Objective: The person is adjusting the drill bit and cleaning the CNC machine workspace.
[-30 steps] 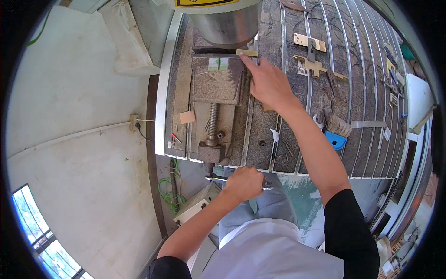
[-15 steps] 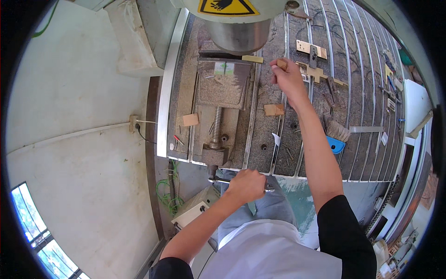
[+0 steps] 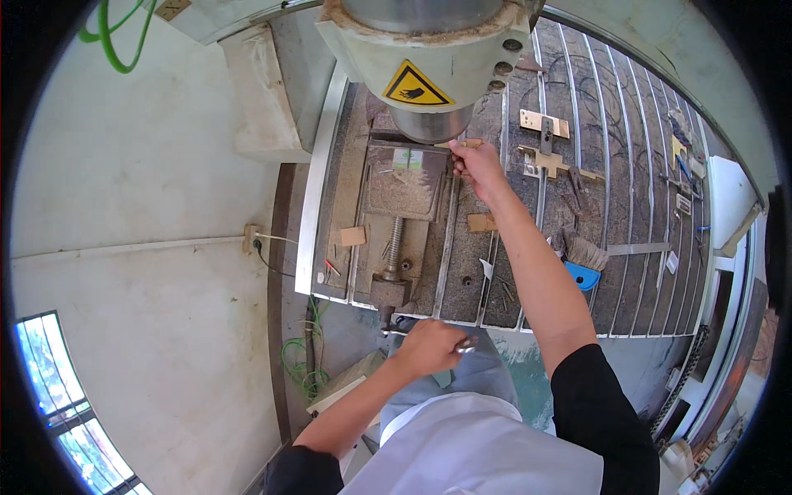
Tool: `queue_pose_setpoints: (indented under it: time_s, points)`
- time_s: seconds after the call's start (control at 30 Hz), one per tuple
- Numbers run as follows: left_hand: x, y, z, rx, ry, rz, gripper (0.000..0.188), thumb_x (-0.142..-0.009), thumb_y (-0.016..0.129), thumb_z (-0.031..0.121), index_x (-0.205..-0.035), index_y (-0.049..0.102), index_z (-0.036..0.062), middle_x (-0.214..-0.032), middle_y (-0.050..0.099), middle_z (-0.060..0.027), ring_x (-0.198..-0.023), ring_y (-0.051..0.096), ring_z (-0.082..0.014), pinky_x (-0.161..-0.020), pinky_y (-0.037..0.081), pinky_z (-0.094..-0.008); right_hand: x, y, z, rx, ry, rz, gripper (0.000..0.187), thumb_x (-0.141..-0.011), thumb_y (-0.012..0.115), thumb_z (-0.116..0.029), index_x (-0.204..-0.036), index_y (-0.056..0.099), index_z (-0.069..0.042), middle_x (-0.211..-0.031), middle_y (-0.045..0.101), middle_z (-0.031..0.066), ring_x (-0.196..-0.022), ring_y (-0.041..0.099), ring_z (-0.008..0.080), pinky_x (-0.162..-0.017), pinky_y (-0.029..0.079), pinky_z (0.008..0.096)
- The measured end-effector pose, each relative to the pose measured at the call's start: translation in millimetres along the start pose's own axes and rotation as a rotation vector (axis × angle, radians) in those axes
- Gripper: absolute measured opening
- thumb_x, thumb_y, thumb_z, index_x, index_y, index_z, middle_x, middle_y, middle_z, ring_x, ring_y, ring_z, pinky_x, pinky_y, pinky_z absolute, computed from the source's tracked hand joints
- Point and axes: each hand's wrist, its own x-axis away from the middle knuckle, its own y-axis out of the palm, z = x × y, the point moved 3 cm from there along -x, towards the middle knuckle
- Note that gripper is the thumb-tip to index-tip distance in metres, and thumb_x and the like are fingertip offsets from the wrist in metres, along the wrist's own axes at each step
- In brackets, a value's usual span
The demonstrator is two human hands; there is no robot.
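A machine vise [image 3: 404,194] coated in chips and dust is fixed on the slotted machine table. My left hand [image 3: 431,348] is closed round a metal wrench [image 3: 466,345], whose far end sits at the vise's screw end. At the vise jaws, my right hand [image 3: 480,169] is closed, with a small brown block [image 3: 472,143] mostly hidden in its fingers. Its fingertips are at the end of a thin yellowish strip [image 3: 444,146] projecting from the jaws, just beside the spindle housing [image 3: 433,124]. Whether they touch the strip I cannot tell.
The machine head [image 3: 429,58] with a yellow warning sign hangs low over the vise. Brown flat pieces [image 3: 353,237] lie on both sides of the vise. Rightward are a clamped brass-coloured plate [image 3: 546,161], a blue-handled brush [image 3: 583,275] and a metal ruler [image 3: 638,248].
My right hand has moved left to the strip's end at the jaws, carrying the brown block. My left hand stays on the wrench, slightly lower. The view has shifted, showing more machine head.
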Motion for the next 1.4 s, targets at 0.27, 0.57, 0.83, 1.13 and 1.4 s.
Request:
queue_pose_setpoints:
  time_s: [0.27,0.57,0.83,1.13,1.4]
  points:
    - [42.1,-51.2,10.5,0.336,0.179,0.088,0.036,-0.057,0.066,0.008,-0.092,0.069,0.0054,-0.072,0.065,-0.0145,-0.068,0.064,-0.0344,-0.063,0.051,-0.042,-14.1,-11.0,-4.5,0.04,-0.02,-0.036,0.017,-0.086,0.065,-0.013,-0.075,0.058,-0.003,-0.061,0.052,0.0011,-0.048,0.047,0.0105,-0.047,0.043,0.0264]
    - [-8.8,18.7,8.7,-0.079,0.03,-0.188,0.018,-0.065,0.06,0.012,-0.079,0.069,0.0063,-0.074,0.064,-0.0185,-0.077,0.063,-0.0361,-0.073,0.049,-0.0468,-17.0,-8.2,-3.8,0.076,-0.01,-0.095,0.022,-0.086,0.065,-0.014,-0.07,0.051,-0.007,-0.061,0.05,0.001,-0.05,0.046,0.0114,-0.049,0.043,0.0287]
    - [-9.3,17.8,5.4,-0.114,0.027,-0.16,0.017,-0.069,0.058,0.012,-0.08,0.07,0.0063,-0.079,0.065,-0.0204,-0.081,0.063,-0.036,-0.076,0.05,-0.0466,-14.6,-8.4,0.0,0.047,-0.003,-0.048,0.02,-0.087,0.065,-0.014,-0.073,0.052,-0.006,-0.064,0.051,0.0017,-0.052,0.047,0.0116,-0.05,0.044,0.0284]
    - [-24.1,20.5,-19.8,-0.141,-0.041,-0.17,0.016,-0.067,0.058,0.014,-0.075,0.067,0.0033,-0.076,0.064,-0.0211,-0.074,0.064,-0.038,-0.069,0.051,-0.0468,-15.6,-7.6,0.4,0.065,-0.021,-0.076,0.019,-0.087,0.064,-0.014,-0.074,0.054,-0.005,-0.064,0.052,0.0019,-0.051,0.048,0.0117,-0.049,0.044,0.0285]
    - [12.4,3.3,-7.4,0.01,0.134,-0.259,0.015,-0.065,0.058,0.014,-0.074,0.066,0.0035,-0.072,0.063,-0.0184,-0.07,0.062,-0.0371,-0.065,0.049,-0.047,-10.5,1.8,-5.3,0.079,-0.057,-0.083,0.02,-0.087,0.063,-0.012,-0.072,0.055,-0.003,-0.06,0.051,0.0019,-0.049,0.047,0.0112,-0.047,0.043,0.0282]
